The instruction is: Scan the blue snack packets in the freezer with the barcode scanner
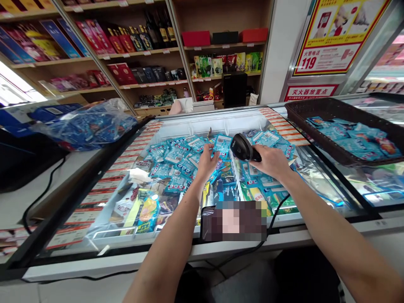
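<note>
My right hand [269, 160] is wrapped round the handle of a black barcode scanner [241, 147], its head turned left toward a blue snack packet [222, 144]. That packet shows a white barcode label, and my left hand [208, 160] pinches it at its lower left edge. Many more blue packets [175, 155] lie spread over the glass top of a chest freezer [110, 242], left of my left hand. Others [268, 138] lie behind and under my right hand. The scanner's black cable [279, 206] runs down toward the freezer's front edge.
A phone [210, 225] with a blurred screen lies at the freezer's front edge. On the right stands a brown basket [334, 153] of blue packets. A clear plastic bag [104, 113] of packets sits on the left. Stocked shelves [151, 52] line the back.
</note>
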Available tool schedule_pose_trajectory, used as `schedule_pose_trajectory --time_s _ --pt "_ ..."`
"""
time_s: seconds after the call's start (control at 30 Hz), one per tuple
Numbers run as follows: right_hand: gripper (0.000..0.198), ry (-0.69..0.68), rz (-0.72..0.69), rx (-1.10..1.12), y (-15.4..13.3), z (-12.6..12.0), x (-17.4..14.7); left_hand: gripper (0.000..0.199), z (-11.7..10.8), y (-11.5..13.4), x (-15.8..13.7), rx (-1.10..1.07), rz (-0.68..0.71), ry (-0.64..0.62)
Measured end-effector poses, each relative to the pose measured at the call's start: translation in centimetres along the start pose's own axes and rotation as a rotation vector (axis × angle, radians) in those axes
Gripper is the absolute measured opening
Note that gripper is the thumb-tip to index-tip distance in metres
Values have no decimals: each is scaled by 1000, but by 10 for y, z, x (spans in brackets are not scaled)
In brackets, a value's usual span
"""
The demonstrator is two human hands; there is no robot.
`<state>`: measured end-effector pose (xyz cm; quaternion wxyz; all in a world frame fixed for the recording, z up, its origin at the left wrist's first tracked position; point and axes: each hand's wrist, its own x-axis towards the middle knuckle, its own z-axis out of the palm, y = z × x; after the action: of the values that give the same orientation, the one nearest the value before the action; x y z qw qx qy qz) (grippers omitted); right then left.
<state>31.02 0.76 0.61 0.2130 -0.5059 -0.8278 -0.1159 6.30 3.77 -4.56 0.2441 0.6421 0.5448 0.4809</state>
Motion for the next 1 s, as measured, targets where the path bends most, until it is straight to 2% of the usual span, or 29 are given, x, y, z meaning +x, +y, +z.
schedule_pose_trajectory --time_s 0.3,0.57,1.0 --pt "35 -6 -41 -10 -2 2 0 40 -3 0 2 152 52 -47" --pt "37 2 -80 21 -4 2 -1 46 -3 -7 5 257 39 -16" --pt "36 -21 -153 49 -4 2 -1 49 -3 1 1 251 46 -51"
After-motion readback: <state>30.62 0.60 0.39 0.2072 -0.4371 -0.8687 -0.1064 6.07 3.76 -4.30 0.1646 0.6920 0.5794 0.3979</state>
